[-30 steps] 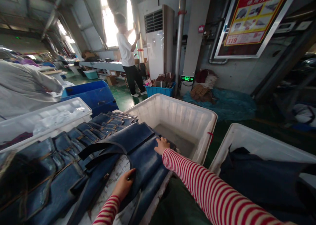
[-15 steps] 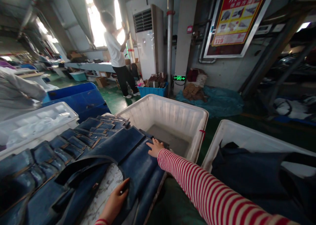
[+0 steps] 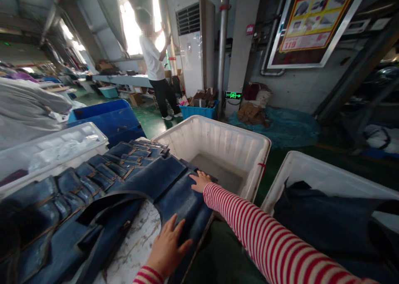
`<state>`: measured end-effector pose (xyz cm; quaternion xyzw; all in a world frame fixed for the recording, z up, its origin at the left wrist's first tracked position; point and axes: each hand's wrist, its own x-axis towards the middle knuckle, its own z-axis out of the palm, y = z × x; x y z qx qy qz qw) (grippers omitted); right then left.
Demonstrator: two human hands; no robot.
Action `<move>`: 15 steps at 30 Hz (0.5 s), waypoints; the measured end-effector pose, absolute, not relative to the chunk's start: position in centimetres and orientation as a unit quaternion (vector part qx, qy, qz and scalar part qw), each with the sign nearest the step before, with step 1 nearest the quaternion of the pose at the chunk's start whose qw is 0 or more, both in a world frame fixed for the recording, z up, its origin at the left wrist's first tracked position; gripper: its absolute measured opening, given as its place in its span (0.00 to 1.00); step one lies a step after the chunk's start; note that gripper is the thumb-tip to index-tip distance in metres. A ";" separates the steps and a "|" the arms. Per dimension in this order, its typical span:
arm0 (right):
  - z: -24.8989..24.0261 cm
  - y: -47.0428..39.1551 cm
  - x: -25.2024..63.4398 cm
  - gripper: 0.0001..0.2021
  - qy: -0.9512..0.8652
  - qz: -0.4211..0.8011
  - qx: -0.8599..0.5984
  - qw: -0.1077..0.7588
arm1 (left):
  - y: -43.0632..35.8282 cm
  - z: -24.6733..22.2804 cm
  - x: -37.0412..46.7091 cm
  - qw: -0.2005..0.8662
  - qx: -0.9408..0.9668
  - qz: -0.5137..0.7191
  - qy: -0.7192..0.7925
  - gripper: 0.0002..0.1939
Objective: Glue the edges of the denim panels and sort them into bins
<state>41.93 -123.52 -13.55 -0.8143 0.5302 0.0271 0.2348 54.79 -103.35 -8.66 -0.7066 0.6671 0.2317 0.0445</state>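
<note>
A dark blue panel of leather-like material [image 3: 174, 192] with a curved cut-out lies on the marble-patterned tabletop [image 3: 132, 238]. My left hand [image 3: 168, 246] is over the panel beside the cut-out, its fingers spread and holding nothing. Farther off, my right hand [image 3: 200, 181] rests on the panel's far right part, fingers apart and fairly flat. To the left, several dark blue pieces with small pockets and brown-edged strips [image 3: 102, 176] lie overlapped in a row.
A large white bin [image 3: 264, 151] stands just beyond the table. Another white bin [image 3: 291, 161] on the right holds dark blue material [image 3: 327, 217]. At the left are a white tub [image 3: 96, 130] with clear plastic and a blue bin [image 3: 109, 113]. A person [image 3: 156, 63] stands farther back.
My left hand has shifted right from the cut-out's edge onto the panel, and its fingers have spread. My right hand stays at the same part of the panel. The view has turned slightly left.
</note>
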 end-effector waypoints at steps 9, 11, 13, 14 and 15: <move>-13.1 -123.0 41.5 0.30 0.521 0.028 -0.821 0.230 | -102.1 -10.2 52.4 0.072 -0.700 0.197 0.683 0.27; -13.0 -122.7 41.5 0.30 0.524 0.015 -0.822 0.222 | -102.1 -9.9 53.0 0.092 -0.695 0.189 0.687 0.26; -12.7 -122.5 41.5 0.29 0.516 -0.006 -0.826 0.227 | -102.0 -9.8 53.1 0.109 -0.694 0.172 0.691 0.26; -12.4 -122.5 41.4 0.30 0.505 -0.017 -0.830 0.236 | -102.0 -9.9 53.0 0.118 -0.693 0.162 0.693 0.26; -11.9 -122.6 41.1 0.30 0.492 -0.027 -0.834 0.247 | -101.9 -10.0 52.9 0.127 -0.691 0.151 0.695 0.26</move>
